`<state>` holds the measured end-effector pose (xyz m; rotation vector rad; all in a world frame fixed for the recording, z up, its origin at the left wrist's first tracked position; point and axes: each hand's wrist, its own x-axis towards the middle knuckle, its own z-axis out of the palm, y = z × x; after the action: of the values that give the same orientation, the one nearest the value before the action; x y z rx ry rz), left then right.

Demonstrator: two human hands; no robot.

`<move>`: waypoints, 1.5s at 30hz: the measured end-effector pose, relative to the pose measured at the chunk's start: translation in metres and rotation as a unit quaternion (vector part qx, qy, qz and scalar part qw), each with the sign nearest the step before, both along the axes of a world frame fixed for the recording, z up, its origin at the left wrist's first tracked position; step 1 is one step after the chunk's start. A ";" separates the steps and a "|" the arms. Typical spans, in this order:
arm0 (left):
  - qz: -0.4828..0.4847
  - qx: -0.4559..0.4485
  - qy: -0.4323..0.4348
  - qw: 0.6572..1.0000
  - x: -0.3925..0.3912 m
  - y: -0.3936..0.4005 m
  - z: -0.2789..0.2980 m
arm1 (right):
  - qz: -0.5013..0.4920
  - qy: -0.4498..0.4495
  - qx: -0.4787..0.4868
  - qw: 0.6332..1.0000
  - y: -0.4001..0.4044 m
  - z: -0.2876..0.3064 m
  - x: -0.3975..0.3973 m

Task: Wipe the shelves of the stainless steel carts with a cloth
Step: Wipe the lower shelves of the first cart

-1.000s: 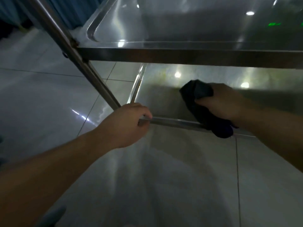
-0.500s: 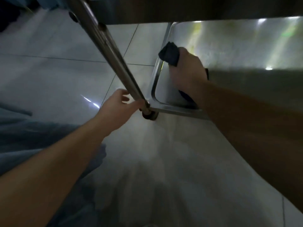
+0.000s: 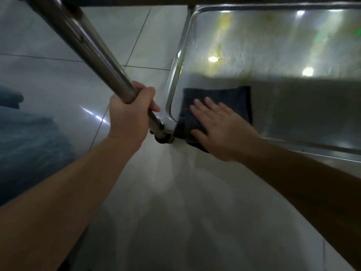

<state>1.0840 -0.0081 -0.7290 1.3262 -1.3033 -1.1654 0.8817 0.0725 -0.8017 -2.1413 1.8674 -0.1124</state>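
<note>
The cart's bottom steel shelf (image 3: pixel 283 55) fills the upper right, with a raised rim and light reflections. A dark blue cloth (image 3: pixel 232 100) lies flat in its near left corner, one edge draped over the rim. My right hand (image 3: pixel 220 128) presses flat on the cloth with straight, spread fingers. My left hand (image 3: pixel 130 116) grips the cart's slanting steel leg (image 3: pixel 93 49) just above the shelf corner.
Glossy pale floor tiles (image 3: pixel 175 212) surround the cart. The underside of the shelf above crosses the top edge. A caster joint (image 3: pixel 162 137) sits at the leg's foot. Blue-grey fabric (image 3: pixel 29 143) lies at the left.
My right hand has drawn the cloth back to the near left corner and now lies flat on it instead of bunching it. My left hand has closed around the leg.
</note>
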 end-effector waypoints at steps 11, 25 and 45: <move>0.053 -0.012 0.024 0.998 -0.012 0.001 -0.008 | -0.342 0.025 0.035 0.939 0.000 0.001 -0.065; 0.020 -0.041 0.032 0.998 -0.011 -0.001 -0.007 | -0.354 0.027 -0.032 0.934 -0.030 0.000 -0.100; -0.010 -0.066 0.047 0.997 -0.008 -0.004 -0.013 | -0.022 0.002 -0.017 1.000 -0.093 0.008 0.026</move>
<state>1.0758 -0.0122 -0.7420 1.1521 -1.3045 -1.1222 0.9074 -0.0205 -0.7940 -2.1259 1.9292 -0.1505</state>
